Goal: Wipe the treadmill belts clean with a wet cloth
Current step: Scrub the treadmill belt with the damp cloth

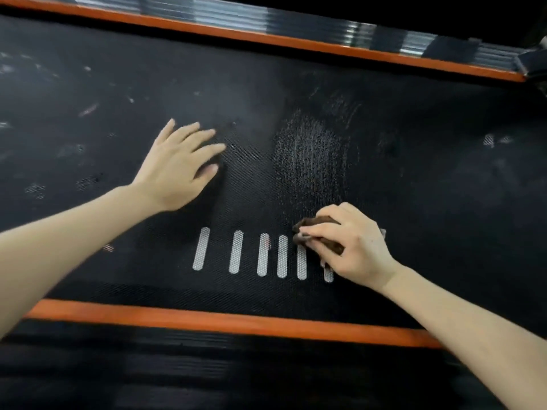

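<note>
A black textured treadmill belt [414, 179] fills most of the view, running between two orange side strips: a near one [231, 322] and a far one [266, 39]. Beyond the far strip lies a ribbed, shiny side rail [296, 20]; the nearest foot rail [207, 371] is dark and blurred. The belt carries a row of pale oblong markings [236, 252], scattered dusty smudges on the left part, and a glistening damp streak [310, 155] near the middle.

The left hand [177, 164] lies flat on the belt with fingers straight and spread, holding nothing. The right hand [349, 244] grasps a dark brown cloth [322, 232], fingers curled over it and pressing it to the belt at the right end of the markings, just below the damp streak.

Both bare forearms reach in from the lower corners, the left angled up and right, the right angled up and left
</note>
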Demonstrator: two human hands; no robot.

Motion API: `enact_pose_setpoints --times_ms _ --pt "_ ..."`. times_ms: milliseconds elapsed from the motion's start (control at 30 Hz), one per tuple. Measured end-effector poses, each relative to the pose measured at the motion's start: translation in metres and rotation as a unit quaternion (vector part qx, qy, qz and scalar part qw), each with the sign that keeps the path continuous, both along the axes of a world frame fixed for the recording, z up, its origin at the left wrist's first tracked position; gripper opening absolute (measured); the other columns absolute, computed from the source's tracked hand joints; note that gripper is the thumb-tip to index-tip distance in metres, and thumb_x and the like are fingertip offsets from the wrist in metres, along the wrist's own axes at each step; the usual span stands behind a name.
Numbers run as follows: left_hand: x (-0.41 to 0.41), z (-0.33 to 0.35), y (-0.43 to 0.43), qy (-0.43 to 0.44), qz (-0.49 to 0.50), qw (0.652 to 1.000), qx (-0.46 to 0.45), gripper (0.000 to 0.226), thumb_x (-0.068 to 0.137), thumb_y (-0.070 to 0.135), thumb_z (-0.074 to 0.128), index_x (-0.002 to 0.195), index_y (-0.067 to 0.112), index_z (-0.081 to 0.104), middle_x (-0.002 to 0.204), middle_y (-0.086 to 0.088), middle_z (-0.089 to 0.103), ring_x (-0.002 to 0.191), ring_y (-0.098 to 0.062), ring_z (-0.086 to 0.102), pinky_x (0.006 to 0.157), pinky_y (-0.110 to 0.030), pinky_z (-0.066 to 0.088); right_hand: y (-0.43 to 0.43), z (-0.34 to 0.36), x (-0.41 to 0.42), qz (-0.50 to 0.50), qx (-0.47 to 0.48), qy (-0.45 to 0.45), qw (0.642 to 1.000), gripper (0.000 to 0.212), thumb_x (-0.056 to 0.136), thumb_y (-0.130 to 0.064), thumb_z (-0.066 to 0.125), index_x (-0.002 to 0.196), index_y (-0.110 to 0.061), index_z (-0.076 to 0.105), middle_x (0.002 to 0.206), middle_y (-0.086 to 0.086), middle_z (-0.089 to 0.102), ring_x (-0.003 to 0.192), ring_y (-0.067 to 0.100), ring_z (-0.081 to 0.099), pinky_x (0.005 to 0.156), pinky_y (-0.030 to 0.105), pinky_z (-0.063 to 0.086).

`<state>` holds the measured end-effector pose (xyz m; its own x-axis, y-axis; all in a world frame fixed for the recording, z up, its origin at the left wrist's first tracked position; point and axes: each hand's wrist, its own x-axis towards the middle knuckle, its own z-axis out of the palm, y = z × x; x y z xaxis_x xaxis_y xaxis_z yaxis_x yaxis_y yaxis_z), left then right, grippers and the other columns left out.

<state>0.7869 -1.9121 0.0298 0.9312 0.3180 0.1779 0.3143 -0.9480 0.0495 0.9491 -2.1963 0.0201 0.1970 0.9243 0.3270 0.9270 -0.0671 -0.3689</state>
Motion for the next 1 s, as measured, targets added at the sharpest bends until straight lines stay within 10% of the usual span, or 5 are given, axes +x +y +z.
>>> enact_pose_setpoints --times_ms 133,333,500,733,1000 --pt "-0.045 -0.014 -0.007 0.032 0.061 0.998 -0.007 0.06 0.093 0.043 0.022 0.137 0.013 0.049 0.144 -0.013 0.044 0.137 -0.036 0.032 0.113 -0.054 0.015 0.007 0.001 -0.028 -0.053 0.017 0.035 0.998 0.025 0.084 -0.04 0.059 0.091 -0.023 0.076 0.091 -0.002 0.065 0.078 0.02 0.057 0.073 0.031 0.045" --pt "-0.052 -0.028 -0.014 0.028 0.092 0.993 -0.066 0.066 0.091 0.049 0.009 0.146 0.023 0.035 0.154 -0.004 0.028 0.144 -0.027 0.017 0.118 -0.045 0.006 0.026 0.004 -0.057 0.117 -0.035 0.031 0.992 0.018 0.084 -0.038 0.062 0.091 -0.028 0.076 0.088 -0.003 0.064 0.076 0.017 0.054 0.067 0.028 0.045" --pt "-0.052 -0.029 -0.013 0.033 0.087 0.994 -0.061 0.07 0.088 0.051 0.005 0.146 0.025 0.034 0.154 -0.004 0.029 0.144 -0.027 0.018 0.117 -0.045 0.007 0.077 0.002 -0.012 -0.141 -0.02 0.041 0.989 0.016 0.085 -0.033 0.067 0.098 -0.025 0.074 0.093 -0.002 0.062 0.09 0.018 0.054 0.074 0.039 0.05" --pt "-0.052 -0.03 -0.011 0.016 0.095 0.993 -0.061 0.066 0.09 0.049 0.008 0.144 0.027 0.037 0.153 -0.002 0.031 0.143 -0.025 0.02 0.117 -0.045 0.009 0.028 0.005 -0.04 0.108 -0.039 0.017 0.993 0.023 0.085 -0.043 0.059 0.092 -0.028 0.075 0.087 -0.006 0.063 0.077 0.011 0.051 0.067 0.025 0.043" --pt "-0.05 -0.031 -0.007 0.015 0.093 0.994 -0.06 0.067 0.088 0.052 0.009 0.143 0.028 0.039 0.151 -0.001 0.034 0.142 -0.025 0.023 0.116 -0.042 0.008 0.138 -0.003 0.021 -0.17 -0.025 -0.015 0.985 0.024 0.09 -0.04 0.057 0.102 -0.026 0.073 0.103 0.003 0.062 0.101 0.025 0.055 0.074 0.029 0.038"
